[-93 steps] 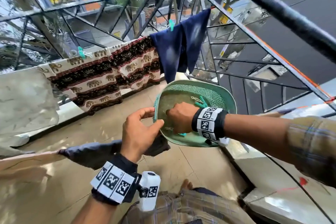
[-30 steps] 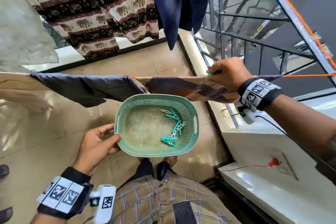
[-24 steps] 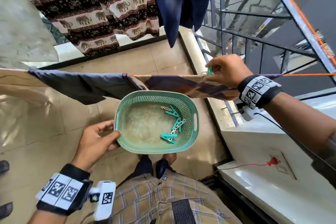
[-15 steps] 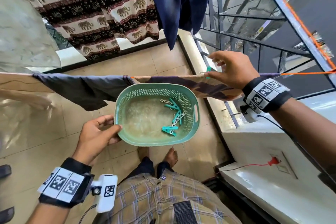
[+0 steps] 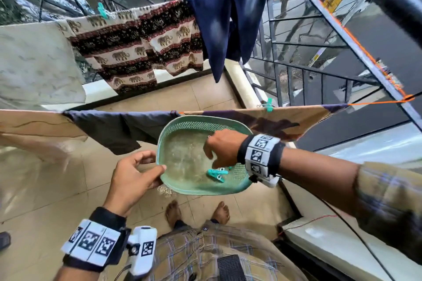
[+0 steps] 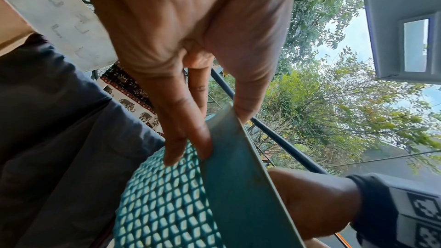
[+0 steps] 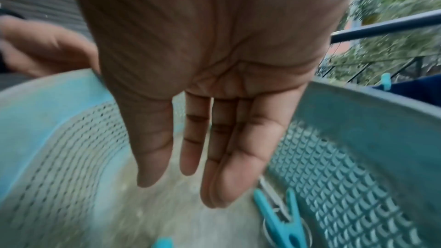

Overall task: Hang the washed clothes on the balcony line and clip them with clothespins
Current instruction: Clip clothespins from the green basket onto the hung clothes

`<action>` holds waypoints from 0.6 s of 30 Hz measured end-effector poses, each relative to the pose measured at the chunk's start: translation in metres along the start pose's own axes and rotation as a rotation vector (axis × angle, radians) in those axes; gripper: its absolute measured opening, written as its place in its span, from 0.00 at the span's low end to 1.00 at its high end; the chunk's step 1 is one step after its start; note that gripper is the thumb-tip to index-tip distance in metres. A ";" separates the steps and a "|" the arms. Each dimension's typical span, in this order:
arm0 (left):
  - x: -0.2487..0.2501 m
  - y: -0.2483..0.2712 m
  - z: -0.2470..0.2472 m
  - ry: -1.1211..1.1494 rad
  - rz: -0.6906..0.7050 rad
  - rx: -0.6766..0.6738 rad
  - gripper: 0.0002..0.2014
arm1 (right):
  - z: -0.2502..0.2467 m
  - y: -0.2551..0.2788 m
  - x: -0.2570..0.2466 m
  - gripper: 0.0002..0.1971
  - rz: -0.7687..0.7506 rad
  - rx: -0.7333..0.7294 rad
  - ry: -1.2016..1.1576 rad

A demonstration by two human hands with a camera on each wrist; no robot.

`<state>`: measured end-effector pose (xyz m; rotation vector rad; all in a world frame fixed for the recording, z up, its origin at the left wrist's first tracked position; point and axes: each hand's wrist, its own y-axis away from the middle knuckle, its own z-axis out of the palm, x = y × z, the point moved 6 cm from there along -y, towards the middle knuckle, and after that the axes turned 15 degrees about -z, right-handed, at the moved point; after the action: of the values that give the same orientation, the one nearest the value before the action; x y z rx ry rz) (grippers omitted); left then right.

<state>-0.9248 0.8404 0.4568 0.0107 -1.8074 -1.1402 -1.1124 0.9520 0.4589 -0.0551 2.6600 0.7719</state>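
Note:
My left hand (image 5: 134,173) grips the rim of a green mesh basket (image 5: 173,128), thumb over the edge; the left wrist view shows its fingers (image 6: 190,135) under the basket (image 6: 167,205). My right hand (image 5: 219,148) reaches down inside the basket with straight fingers (image 7: 214,157) and holds nothing, just above teal clothespins (image 5: 217,174) (image 7: 281,222) on the bottom. A tan and purple cloth (image 5: 262,118) hangs on the near orange line (image 5: 376,102) with a teal clothespin (image 5: 269,105) clipped on it. A dark grey garment (image 5: 118,128) hangs to its left.
On the far line hang an elephant-print cloth (image 5: 137,48), a navy garment (image 5: 226,20) and a pale cloth (image 5: 34,66), with teal pins (image 5: 102,10). A black metal grille (image 5: 308,41) encloses the balcony. My bare feet (image 5: 196,212) stand on tan tiles; a white ledge (image 5: 342,242) runs along the right.
My right hand let go of the clothespin, which stays clipped on the tan cloth, and came down into the basket. The left hand kept hold of the basket and raised it a little.

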 end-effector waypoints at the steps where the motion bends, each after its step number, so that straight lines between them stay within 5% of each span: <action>1: 0.000 -0.001 -0.004 -0.012 0.012 -0.002 0.14 | 0.009 -0.009 -0.004 0.13 0.003 -0.047 -0.005; 8: -0.007 -0.007 -0.030 -0.087 0.063 -0.052 0.14 | 0.042 -0.049 -0.032 0.19 -0.001 -0.262 0.072; 18: -0.019 -0.022 -0.062 -0.089 0.067 -0.048 0.13 | 0.044 -0.081 -0.058 0.15 0.008 -0.289 0.149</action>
<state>-0.8795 0.7940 0.4341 -0.1303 -1.8444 -1.1515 -1.0325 0.9029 0.4036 -0.1837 2.6646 1.1925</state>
